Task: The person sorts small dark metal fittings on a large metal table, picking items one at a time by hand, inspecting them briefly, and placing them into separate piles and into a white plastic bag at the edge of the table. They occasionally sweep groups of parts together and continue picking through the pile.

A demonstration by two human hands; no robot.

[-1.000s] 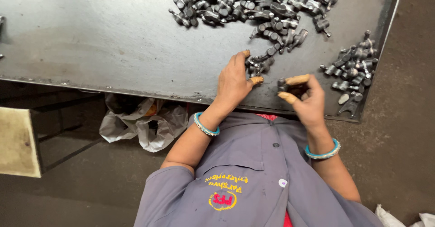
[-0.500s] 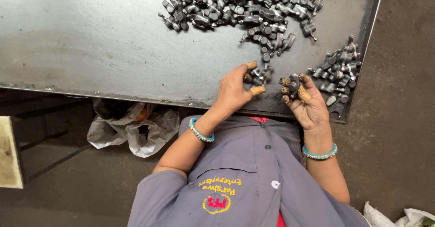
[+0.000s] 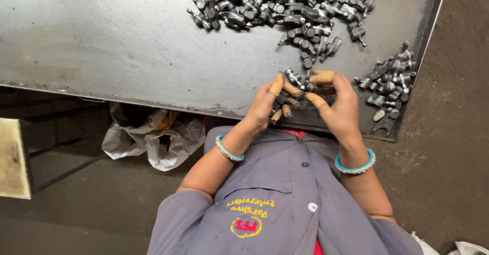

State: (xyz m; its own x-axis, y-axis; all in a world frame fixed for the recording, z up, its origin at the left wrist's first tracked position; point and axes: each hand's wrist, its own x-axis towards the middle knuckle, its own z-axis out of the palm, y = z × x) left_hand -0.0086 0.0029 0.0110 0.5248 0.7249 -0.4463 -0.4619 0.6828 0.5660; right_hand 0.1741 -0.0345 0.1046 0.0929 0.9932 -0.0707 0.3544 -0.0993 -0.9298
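Note:
My left hand (image 3: pixel 267 104) and my right hand (image 3: pixel 338 107) meet at the near edge of the grey steel table (image 3: pixel 102 41). Both wear tan finger guards and a turquoise bangle at the wrist. The left hand's fingers curl around a few small dark metal parts (image 3: pixel 286 98). Thumb and forefinger of the right hand pinch another such part (image 3: pixel 326 89). A large heap of the same forged metal parts (image 3: pixel 285 5) lies beyond the hands. A smaller heap (image 3: pixel 389 79) sits by the table's right edge, right of my right hand.
Below the table's near edge a crumpled white plastic bag (image 3: pixel 147 140) lies on the dark floor. A tan block (image 3: pixel 12 158) stands at the far left. My grey work shirt (image 3: pixel 285 204) fills the bottom centre. The table's raised right rim (image 3: pixel 425 46) runs diagonally.
My right hand has come left, away from the small right-hand heap, and closed on a part. The left hand has lifted with parts in it. The hands now meet.

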